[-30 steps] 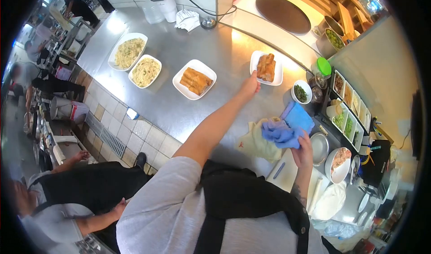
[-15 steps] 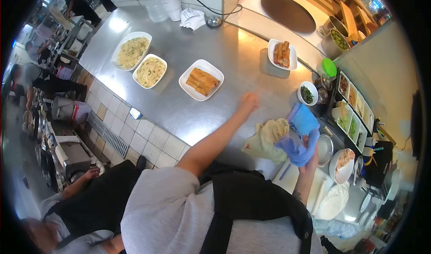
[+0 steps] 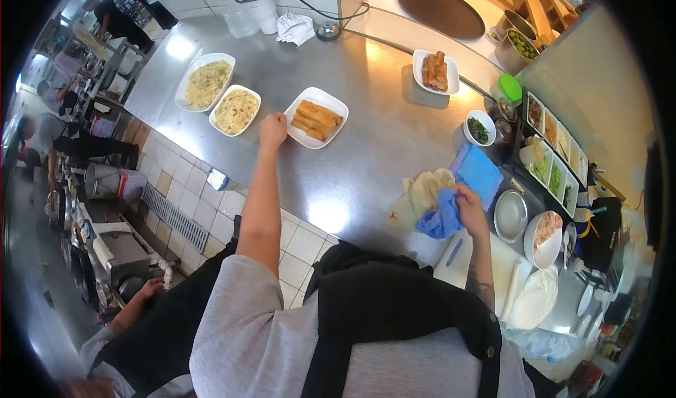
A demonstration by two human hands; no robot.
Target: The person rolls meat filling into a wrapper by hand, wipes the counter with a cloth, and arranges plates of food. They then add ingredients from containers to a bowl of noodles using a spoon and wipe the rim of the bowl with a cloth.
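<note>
My left hand [image 3: 273,130] is closed at the near-left corner of a square white plate [image 3: 339,106], its fingers at the rim. Golden fried rolls [image 3: 317,120] lie side by side on that plate. Left of it stand two white dishes of pale, rice-like food, a larger dish [image 3: 205,81] and a smaller dish [image 3: 235,111]. In my right hand [image 3: 470,210] is a bunched blue cloth [image 3: 442,218], over the steel counter. A beige cloth [image 3: 414,199] and a folded light-blue cloth [image 3: 477,176] lie around it.
On the steel counter [image 3: 366,166], another plate of rolls [image 3: 436,72] and a bowl of chopped greens [image 3: 480,128] stand to the right. Topping trays [image 3: 555,173], a metal bowl [image 3: 510,215] and a cutting board [image 3: 454,264] are farther right. A co-worker [image 3: 162,327] stands close on the left.
My left hand has moved left to the plate of rolls and closed at its rim. My right hand has shifted up and left with the blue cloth, now lower on the counter.
</note>
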